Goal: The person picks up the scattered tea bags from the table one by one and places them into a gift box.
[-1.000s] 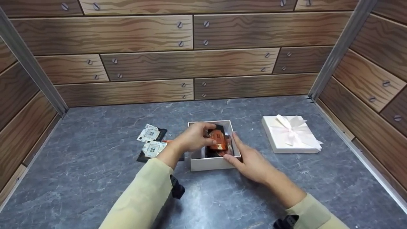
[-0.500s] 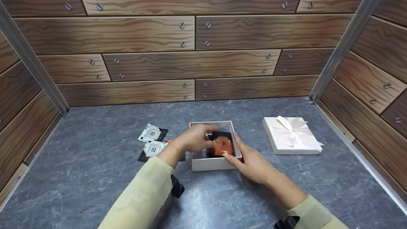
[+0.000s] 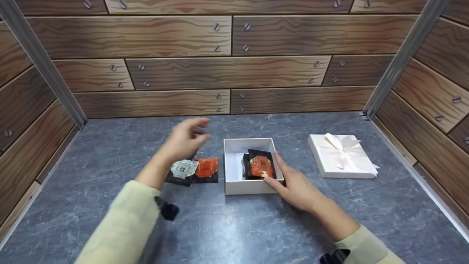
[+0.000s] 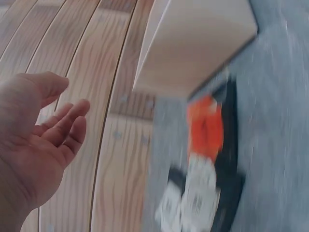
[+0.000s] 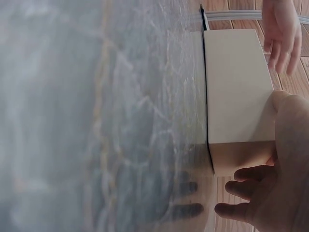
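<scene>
Fingers: left hand (image 3: 182, 141) loosely bent, empty; right hand (image 3: 296, 187) gripping white box (image 3: 243, 188) by one corner.
Box, centre of frame: rectangular, open-topped; black sachets (image 3: 262, 167) inside, foremost orange-fronted.

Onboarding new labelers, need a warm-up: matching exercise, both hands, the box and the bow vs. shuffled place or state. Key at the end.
Things
1. left hand
2. right hand
3. open box
4. bow

Place or state
A. on top of the white lid
B. raised in the air, holding nothing
C. has packets inside
D. touching the right side of the box

Pairs: 1-B, 2-D, 3-C, 4-A
</scene>
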A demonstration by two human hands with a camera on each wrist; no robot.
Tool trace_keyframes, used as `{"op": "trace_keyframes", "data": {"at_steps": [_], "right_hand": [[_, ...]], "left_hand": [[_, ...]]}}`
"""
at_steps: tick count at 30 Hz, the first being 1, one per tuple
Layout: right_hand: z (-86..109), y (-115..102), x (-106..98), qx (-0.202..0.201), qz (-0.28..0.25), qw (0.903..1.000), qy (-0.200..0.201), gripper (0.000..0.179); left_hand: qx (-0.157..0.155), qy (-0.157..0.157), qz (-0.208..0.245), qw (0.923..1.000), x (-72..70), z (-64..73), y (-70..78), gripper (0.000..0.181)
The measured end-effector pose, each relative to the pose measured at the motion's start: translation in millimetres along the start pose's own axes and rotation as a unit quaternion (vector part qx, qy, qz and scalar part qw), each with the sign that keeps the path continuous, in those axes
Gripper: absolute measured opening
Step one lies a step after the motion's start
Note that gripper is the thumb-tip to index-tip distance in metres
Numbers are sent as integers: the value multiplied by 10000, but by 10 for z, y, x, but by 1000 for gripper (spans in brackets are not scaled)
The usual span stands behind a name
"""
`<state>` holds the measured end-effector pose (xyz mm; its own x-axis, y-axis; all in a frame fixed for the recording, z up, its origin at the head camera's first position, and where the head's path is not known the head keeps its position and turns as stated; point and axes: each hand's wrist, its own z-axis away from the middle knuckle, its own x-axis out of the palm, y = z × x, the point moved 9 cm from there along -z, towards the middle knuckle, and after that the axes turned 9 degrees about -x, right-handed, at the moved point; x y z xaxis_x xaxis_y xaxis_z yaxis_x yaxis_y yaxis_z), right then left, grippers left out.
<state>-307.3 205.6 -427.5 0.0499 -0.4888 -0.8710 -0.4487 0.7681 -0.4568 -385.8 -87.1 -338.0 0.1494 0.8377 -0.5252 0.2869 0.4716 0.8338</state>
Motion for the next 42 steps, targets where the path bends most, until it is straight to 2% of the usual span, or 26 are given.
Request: {"op": "trace_keyframes", "data": {"at_steps": [3, 6, 9, 12, 19, 24, 30, 35, 38, 42], "right_hand": [[3, -1, -3, -6, 16, 10000, -13, 95], [1, 1, -1, 11, 19, 10000, -37, 96], [-6, 2, 3, 23, 17, 10000, -41, 96], [-13, 0, 2, -13, 29, 10000, -17, 96], [-7, 13, 12, 15, -21, 10000, -63, 95], [-12, 18, 23, 18, -1, 10000, -87, 96], [-18, 7, 5, 17, -26, 10000, -55, 95], [-17, -25, -23, -90, 20, 9999, 42, 93], [-11, -29, -24, -120, 45, 9999, 57, 92], [-4, -34, -19, -142, 33, 9999, 40, 92]], "left_hand": [[-102, 340, 209, 9992, -306, 72, -176, 48], [-242, 630, 179, 9976, -546, 152, -381, 47], [-340, 788, 118, 9962, -697, 238, -600, 48], [-476, 736, 152, 9960, -750, 321, -825, 50], [-1124, 74, 539, 9922, -608, 493, -1318, 59], [-1285, -222, 670, 9892, -484, 562, -1479, 57], [-1252, -498, 477, 9897, -358, 569, -1512, 60], [-873, -612, -206, 9941, -274, 561, -1455, 63], [-923, -635, -529, 9923, -246, 571, -1464, 65], [-942, -699, -669, 9908, -215, 584, -1460, 66]]}}
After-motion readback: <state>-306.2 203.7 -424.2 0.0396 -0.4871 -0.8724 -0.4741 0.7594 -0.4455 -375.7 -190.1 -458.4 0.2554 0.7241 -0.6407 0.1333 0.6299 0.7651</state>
